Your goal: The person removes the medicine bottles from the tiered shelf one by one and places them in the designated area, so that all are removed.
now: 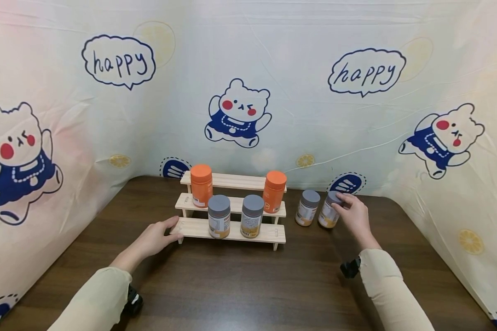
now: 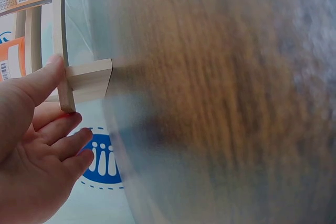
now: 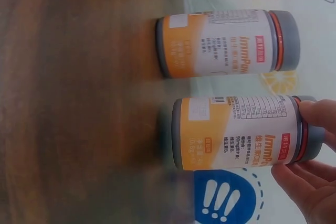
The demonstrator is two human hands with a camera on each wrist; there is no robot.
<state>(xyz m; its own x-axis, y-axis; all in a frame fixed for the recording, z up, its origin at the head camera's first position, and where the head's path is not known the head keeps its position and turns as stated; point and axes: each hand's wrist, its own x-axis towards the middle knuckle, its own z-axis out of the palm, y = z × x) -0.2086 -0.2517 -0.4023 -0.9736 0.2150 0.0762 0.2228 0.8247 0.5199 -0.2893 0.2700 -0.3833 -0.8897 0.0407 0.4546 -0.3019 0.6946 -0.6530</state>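
Observation:
A three-step wooden display rack stands on the dark table. My left hand pinches the left end of its lowest step; in the left wrist view the thumb lies on one face of the board and the fingers are at the other. To the right of the rack, my right hand grips a grey-lidded supplement jar by its lid, thumb and fingers on either side. The jar is upright, with a white and orange label. A matching jar stands just left of it.
Two grey-lidded jars, one left and one right, stand on the lowest step. Behind them on the middle step are two orange bottles, left and right. A printed cloth hangs behind the table.

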